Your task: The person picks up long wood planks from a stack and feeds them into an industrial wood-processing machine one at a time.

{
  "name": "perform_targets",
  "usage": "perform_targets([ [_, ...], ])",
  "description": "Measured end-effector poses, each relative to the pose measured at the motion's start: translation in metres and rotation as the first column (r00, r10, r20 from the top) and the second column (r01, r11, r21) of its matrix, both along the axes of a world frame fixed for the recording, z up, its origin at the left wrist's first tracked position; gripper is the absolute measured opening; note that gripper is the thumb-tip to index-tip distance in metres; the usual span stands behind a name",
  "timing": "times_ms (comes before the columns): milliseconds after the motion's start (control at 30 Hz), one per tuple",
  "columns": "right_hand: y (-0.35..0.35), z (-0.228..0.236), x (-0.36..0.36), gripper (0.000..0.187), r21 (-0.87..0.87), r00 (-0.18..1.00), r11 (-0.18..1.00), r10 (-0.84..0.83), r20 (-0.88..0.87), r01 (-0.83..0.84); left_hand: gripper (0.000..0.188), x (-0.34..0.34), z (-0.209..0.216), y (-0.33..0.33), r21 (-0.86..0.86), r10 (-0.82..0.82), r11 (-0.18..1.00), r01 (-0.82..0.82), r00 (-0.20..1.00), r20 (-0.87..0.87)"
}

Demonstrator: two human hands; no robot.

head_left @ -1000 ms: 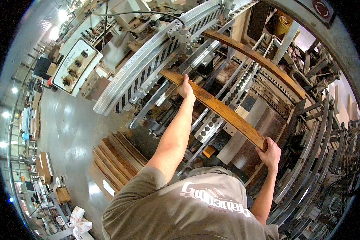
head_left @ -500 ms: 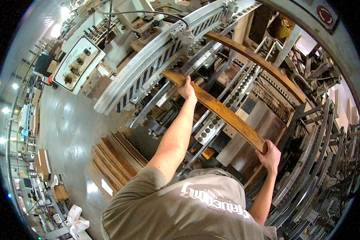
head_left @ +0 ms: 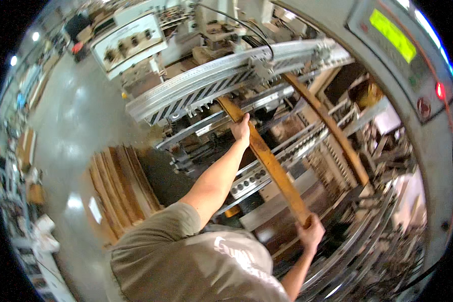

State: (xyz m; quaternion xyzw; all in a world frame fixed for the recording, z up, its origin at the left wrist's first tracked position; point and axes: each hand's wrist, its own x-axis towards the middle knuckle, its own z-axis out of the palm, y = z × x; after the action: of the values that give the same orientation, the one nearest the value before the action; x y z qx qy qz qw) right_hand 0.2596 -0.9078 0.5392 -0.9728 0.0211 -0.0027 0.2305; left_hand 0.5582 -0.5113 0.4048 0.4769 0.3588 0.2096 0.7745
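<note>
Gripping it well apart suits a piece this long: in the head view, the left hand is closed round the brown wooden plank toward its far end, the right hand round its near end, above metal rails. The plank looks flat, narrow, dark-streaked; the striped beam beyond is silvery metal.

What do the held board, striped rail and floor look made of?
Board: likely wood, from the brown tone and darker patches; maybe stained or varnished, can't tell which.
Striped rail: looks like bare metal, possibly aluminium, from its silver-grey sheen.
Floor: probably sealed or polished concrete; smooth grey with bright reflections.
</note>
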Motion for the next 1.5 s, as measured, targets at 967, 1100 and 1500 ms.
perform_targets([
  [967, -0.011, 0.011, -0.017, 0.052, 0.131, 0.999, 0.990, 0.050, -0.018, -0.047, 0.076, -0.082, 0.048, -0.056, -0.679, -0.206, 0.614, 0.403, 0.912, 0.355],
  [1100, -0.009, 0.031, -0.044, 0.049, 0.128, 1.000, 0.991, 0.030, -0.006, -0.029, 0.072, -0.112, 0.044, -0.051, -0.635, -0.207, 0.565, 0.527, 0.836, 0.509],
  [1500, -0.011, -0.014, -0.174, 0.049, 0.354, 0.944, 0.893, -0.187, -0.272, 0.278, 0.075, -0.234, 0.092, -0.059, -0.654, -0.149, 0.403, 0.640, 0.751, 0.643],
])
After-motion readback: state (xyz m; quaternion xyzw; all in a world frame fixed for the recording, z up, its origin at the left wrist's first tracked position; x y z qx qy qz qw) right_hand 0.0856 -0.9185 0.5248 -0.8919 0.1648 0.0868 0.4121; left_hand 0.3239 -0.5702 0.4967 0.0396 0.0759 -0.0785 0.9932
